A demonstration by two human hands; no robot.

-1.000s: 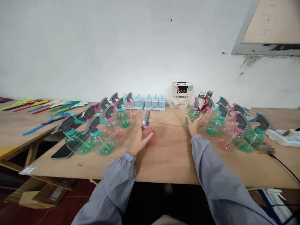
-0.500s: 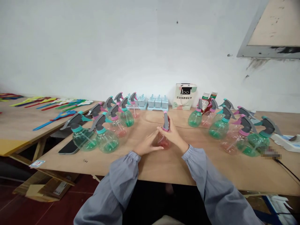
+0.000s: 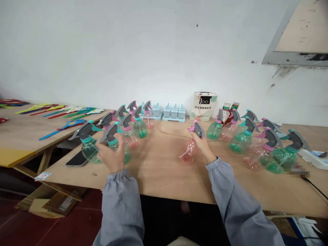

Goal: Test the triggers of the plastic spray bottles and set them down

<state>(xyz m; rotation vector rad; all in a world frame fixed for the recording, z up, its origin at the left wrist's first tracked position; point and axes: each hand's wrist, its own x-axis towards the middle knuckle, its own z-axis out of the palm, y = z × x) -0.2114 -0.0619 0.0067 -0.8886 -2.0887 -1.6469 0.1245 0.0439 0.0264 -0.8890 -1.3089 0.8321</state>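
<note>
Pink see-through plastic shapes the round spray bottle [image 3: 188, 152] that my right hand [image 3: 203, 147] grasps near its grey-and-pink trigger head [image 3: 198, 130]. From my end I can't tell whether its base touches the brown wooden surface [image 3: 156, 177]. My left hand [image 3: 112, 158] is released, fingers spread, right in front of a round green see-through plastic bottle [image 3: 111, 137]; I can't confirm contact. Similar pink and green bottles [image 3: 239, 141] stand in two clusters, one beyond the left hand, one right of the right hand. I judge the work partway: the bottles I make out wear trigger heads, the clusters look set out, and only the pink one sits between; how much is left, I can't tell.
</note>
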